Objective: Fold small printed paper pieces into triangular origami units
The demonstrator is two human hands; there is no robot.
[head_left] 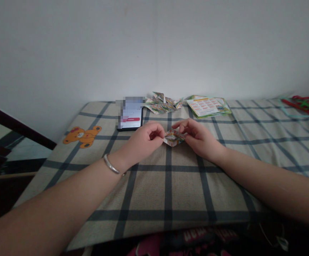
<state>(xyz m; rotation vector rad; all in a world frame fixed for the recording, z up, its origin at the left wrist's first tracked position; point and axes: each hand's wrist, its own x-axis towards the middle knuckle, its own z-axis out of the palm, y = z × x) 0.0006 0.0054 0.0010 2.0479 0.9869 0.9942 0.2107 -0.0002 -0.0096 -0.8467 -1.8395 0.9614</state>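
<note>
A small folded piece of printed paper (173, 138) is held just above the checked tablecloth, its middle bulging apart. My left hand (150, 137) pinches its left corner between thumb and fingertips. At the right corner my right hand (197, 137) grips it with the thumb, the index finger bent over the top. Behind the hands lie several folded paper pieces (163, 104) with the same kind of colourful print. To their right rests a stack of flat printed sheets (206, 106).
A phone (131, 113) with a lit screen lies left of the folded pieces. An orange bear figure (82, 136) is on the tablecloth (149, 199) at left. Red and green items (305, 106) lie at far right. A white wall (154, 49) stands behind the table.
</note>
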